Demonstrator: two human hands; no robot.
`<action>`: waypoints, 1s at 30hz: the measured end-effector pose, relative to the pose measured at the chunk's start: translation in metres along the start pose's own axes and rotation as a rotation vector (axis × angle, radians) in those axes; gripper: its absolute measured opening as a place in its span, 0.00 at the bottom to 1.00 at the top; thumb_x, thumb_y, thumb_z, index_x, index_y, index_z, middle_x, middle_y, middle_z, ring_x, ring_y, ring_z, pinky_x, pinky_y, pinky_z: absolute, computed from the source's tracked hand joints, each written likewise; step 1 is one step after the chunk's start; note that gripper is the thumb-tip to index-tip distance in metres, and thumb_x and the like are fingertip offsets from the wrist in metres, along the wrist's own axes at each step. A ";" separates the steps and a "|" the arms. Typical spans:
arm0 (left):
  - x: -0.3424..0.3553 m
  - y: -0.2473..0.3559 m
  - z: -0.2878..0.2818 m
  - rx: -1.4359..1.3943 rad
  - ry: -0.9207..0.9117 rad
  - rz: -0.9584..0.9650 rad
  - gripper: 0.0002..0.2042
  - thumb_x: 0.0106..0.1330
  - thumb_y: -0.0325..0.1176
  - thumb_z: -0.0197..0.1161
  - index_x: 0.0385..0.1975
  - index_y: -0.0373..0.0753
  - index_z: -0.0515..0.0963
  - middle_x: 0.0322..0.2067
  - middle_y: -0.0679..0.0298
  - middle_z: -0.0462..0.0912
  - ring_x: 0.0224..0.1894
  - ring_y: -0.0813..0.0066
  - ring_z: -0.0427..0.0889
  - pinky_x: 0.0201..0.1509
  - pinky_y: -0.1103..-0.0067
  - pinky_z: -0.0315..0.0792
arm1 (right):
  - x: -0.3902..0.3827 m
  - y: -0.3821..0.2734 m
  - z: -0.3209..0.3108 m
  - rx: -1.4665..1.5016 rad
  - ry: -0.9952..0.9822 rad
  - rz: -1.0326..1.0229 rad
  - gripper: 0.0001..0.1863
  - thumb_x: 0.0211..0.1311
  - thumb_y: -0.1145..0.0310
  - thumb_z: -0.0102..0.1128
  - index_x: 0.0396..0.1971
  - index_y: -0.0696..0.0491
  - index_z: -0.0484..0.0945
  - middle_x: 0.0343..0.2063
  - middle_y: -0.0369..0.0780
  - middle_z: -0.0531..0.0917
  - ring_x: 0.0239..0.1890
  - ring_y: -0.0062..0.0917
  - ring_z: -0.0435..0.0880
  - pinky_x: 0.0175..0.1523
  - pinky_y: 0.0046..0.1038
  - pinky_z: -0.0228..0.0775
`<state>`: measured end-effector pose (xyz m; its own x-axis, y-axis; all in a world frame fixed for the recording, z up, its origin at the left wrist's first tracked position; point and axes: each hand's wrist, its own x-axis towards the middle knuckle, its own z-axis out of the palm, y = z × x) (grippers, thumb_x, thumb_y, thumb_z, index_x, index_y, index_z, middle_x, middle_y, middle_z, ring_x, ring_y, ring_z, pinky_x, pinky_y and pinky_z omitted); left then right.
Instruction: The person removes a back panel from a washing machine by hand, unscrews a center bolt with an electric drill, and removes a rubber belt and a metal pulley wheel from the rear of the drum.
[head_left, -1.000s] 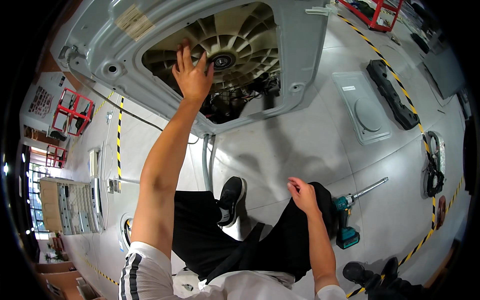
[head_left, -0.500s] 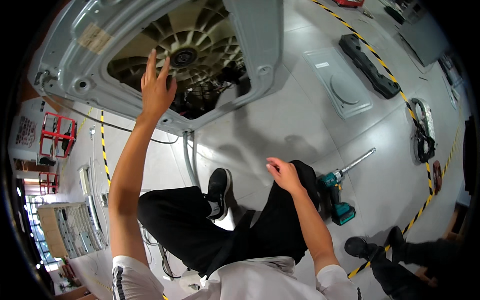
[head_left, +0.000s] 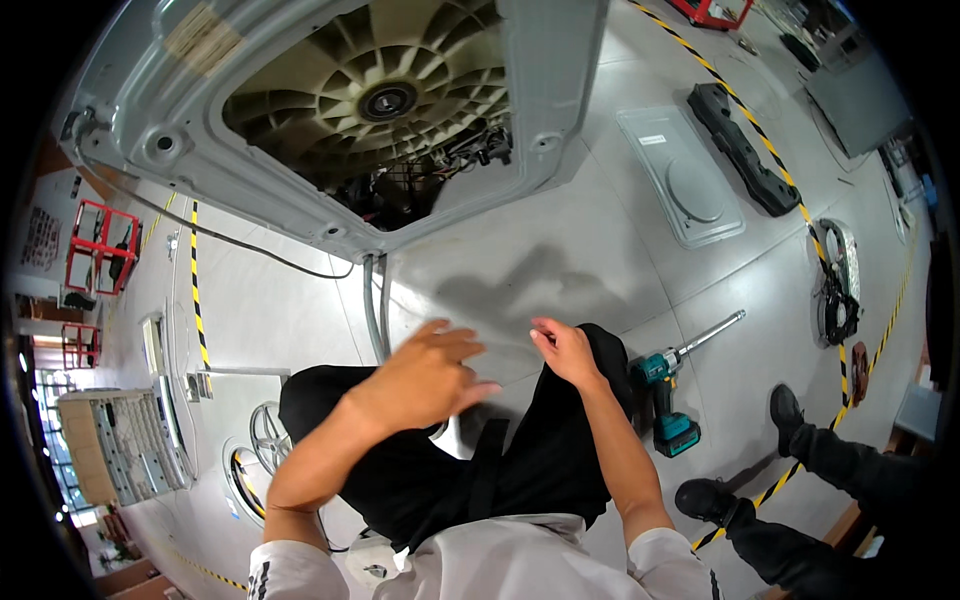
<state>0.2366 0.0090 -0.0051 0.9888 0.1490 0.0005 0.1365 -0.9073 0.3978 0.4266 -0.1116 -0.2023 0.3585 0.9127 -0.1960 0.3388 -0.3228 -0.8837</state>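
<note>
My left hand (head_left: 425,372) hangs in the air over my lap, fingers apart and holding nothing. Beside my right knee my right hand (head_left: 566,352) is also bare, its fingers loosely spread. In front of me stands a grey metal washing machine cabinet (head_left: 560,110). Through its large opening shows a ribbed, yellowish plastic drum tub (head_left: 440,70) with a dark round hub (head_left: 388,101). Wires and dark parts lie in the opening's lower part. A teal and black cordless power tool (head_left: 664,395) with a long socket extension (head_left: 712,331) rests on the floor right of my knee.
A grey cover panel (head_left: 685,180) and a black elongated part (head_left: 742,150) lie at the far right. Yellow-black tape (head_left: 199,290) marks the floor. Another person's shoes (head_left: 706,498) stand at the lower right. A grey hose (head_left: 372,300) hangs below the cabinet.
My left hand has come back from in front of the drum tub to above my lap. My right hand has barely moved. The other person's far foot has shifted.
</note>
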 end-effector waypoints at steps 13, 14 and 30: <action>0.012 -0.022 0.025 -0.033 -0.261 0.084 0.21 0.60 0.48 0.57 0.14 0.37 0.80 0.23 0.60 0.79 0.38 0.62 0.77 0.54 0.66 0.63 | 0.016 -0.003 0.015 -0.168 0.074 0.056 0.13 0.58 0.65 0.57 0.42 0.52 0.77 0.31 0.43 0.83 0.33 0.38 0.82 0.39 0.32 0.73; 0.016 -0.028 0.023 -0.046 -0.265 0.088 0.21 0.60 0.48 0.57 0.14 0.37 0.80 0.22 0.60 0.79 0.38 0.62 0.77 0.54 0.65 0.63 | 0.016 -0.005 0.016 -0.186 0.094 0.075 0.14 0.58 0.64 0.57 0.42 0.52 0.77 0.31 0.43 0.83 0.33 0.38 0.82 0.38 0.32 0.73; 0.054 -0.059 0.045 -0.600 -0.530 -0.109 0.20 0.66 0.46 0.50 0.33 0.33 0.80 0.39 0.50 0.79 0.45 0.52 0.77 0.53 0.65 0.67 | -0.089 -0.148 0.006 0.024 0.082 0.501 0.19 0.63 0.60 0.53 0.49 0.55 0.73 0.32 0.44 0.83 0.30 0.34 0.84 0.38 0.30 0.74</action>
<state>0.2850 0.0527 -0.0693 0.8891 -0.1191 -0.4419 0.3272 -0.5099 0.7956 0.3390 -0.1437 -0.0564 0.5395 0.6242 -0.5651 0.0881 -0.7093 -0.6994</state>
